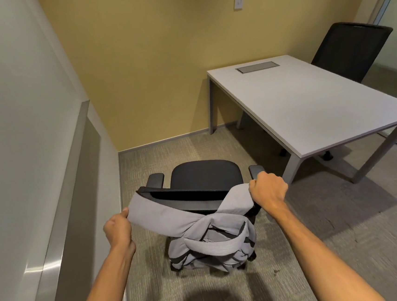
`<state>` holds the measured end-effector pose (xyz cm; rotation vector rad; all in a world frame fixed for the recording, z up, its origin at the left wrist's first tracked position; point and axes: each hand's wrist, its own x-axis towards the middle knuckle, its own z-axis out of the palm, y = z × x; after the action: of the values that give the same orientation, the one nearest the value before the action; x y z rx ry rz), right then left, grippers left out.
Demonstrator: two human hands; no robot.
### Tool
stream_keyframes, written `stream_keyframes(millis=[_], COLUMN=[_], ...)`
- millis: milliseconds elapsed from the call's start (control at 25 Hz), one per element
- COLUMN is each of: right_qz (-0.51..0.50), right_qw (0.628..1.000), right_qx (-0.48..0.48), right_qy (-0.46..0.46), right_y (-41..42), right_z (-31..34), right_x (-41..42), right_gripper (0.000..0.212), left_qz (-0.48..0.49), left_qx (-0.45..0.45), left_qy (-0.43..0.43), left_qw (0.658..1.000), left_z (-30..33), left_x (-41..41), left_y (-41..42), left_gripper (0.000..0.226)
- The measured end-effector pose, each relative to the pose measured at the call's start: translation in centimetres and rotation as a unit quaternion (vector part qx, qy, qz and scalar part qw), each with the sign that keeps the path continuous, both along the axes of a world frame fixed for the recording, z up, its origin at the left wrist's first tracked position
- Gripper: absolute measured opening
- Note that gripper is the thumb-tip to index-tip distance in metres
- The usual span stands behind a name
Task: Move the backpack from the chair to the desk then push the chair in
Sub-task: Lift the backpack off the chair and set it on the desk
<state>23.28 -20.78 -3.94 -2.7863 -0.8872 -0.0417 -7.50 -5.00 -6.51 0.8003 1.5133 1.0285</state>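
A grey backpack hangs behind the backrest of a black office chair, its two shoulder straps looped over the backrest's top corners. My left hand grips the left strap at the backrest's left end. My right hand is closed on the right strap at the right corner, beside the right armrest. The chair stands on the carpet, facing the yellow wall, left of the white desk. The chair's base is hidden by the backpack.
A second black chair stands at the desk's far side. The desk has a grey cable hatch near its far edge. A pale wall with a metal rail runs close on the left. Carpet lies between chair and desk.
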Motion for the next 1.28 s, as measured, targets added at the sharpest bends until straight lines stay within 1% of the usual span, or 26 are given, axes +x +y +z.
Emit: stream_keyframes(millis=[120,200,280,360,440,480,560,640,760,840,880,920,1000,1040,1080,1120,1160,1200,1240,1280], right_qz=[-0.004,-0.011,-0.027,-0.053,-0.094,-0.124,-0.197,-0.252,-0.299,-0.311,-0.307,-0.294,-0.251,-0.228,-0.205,-0.185,-0.17,-0.157,-0.146,-0.135], right_qw=[0.998,0.992,0.98,0.959,0.917,0.887,0.81,0.743,0.672,0.629,0.613,0.597,0.564,0.548,0.536,0.529,0.525,0.525,0.526,0.527], right_qx=[0.045,0.086,0.135,0.197,0.27,0.316,0.413,0.479,0.534,0.571,0.589,0.612,0.665,0.689,0.708,0.721,0.729,0.734,0.737,0.74], right_qy=[0.037,0.089,0.14,0.199,0.277,0.314,0.368,0.395,0.417,0.426,0.428,0.427,0.421,0.416,0.412,0.408,0.404,0.401,0.399,0.395], right_y=[-0.3,-0.7,-1.1,-1.5,-2.2,-2.7,-4.0,-5.6,-8.0,-9.1,-9.4,-9.6,-9.6,-9.7,-9.6,-9.5,-9.6,-9.6,-9.7,-9.7], right_z=[-0.4,-0.5,-0.4,-0.1,0.1,0.2,0.5,0.6,1.0,2.1,3.1,4.3,7.2,8.9,10.6,12.3,14.1,15.7,17.2,18.6], right_x=[0.2,0.6,1.0,1.4,2.0,2.2,2.4,2.5,2.5,2.9,3.1,3.5,4.5,5.1,5.6,6.0,6.4,6.7,6.9,7.3], right_gripper=[0.029,0.034,0.042,0.048,0.049,0.046,0.037,0.028,0.017,0.012,0.011,0.012,0.022,0.027,0.03,0.032,0.031,0.03,0.028,0.027], left_qz=[-0.01,-0.019,-0.036,-0.059,-0.09,-0.109,-0.148,-0.198,-0.297,-0.358,-0.396,-0.449,-0.568,-0.613,-0.639,-0.642,-0.628,-0.605,-0.579,-0.552], left_qx=[-0.034,-0.053,-0.067,-0.079,-0.084,-0.083,-0.083,-0.082,-0.045,-0.008,0.001,0.006,0.013,0.034,0.067,0.109,0.141,0.164,0.18,0.196], left_qy=[0.005,0.01,0.01,0.015,0.016,0.015,0.007,0.01,0.016,0.064,0.082,0.082,0.073,0.081,0.099,0.131,0.16,0.173,0.168,0.15], left_qw=[0.999,0.998,0.997,0.995,0.992,0.991,0.985,0.977,0.954,0.931,0.915,0.89,0.82,0.785,0.76,0.747,0.748,0.76,0.777,0.797], left_z=[-1.7,-2.7,-3.5,-4.0,-4.5,-4.6,-4.9,-5.1,-5.3,-5.0,-4.9,-4.8,-5.0,-5.1,-5.0,-4.8,-4.4,-3.7,-3.0,-2.4], left_x=[-1.5,-2.0,-1.8,-1.0,0.2,1.0,2.5,4.1,6.5,8.2,8.8,9.4,10.2,10.8,11.3,12.0,13.0,14.0,15.2,16.3], left_y=[-1.9,-2.5,-2.8,-3.2,-3.8,-4.3,-5.4,-6.5,-8.6,-10.2,-11.1,-12.0,-13.9,-15.1,-16.2,-17.3,-18.3,-19.2,-19.9,-20.5], left_gripper=[0.021,0.016,0.007,0.007,0.011,0.016,0.015,0.016,0.02,0.028,0.033,0.046,0.094,0.114,0.127,0.137,0.144,0.146,0.14,0.124])
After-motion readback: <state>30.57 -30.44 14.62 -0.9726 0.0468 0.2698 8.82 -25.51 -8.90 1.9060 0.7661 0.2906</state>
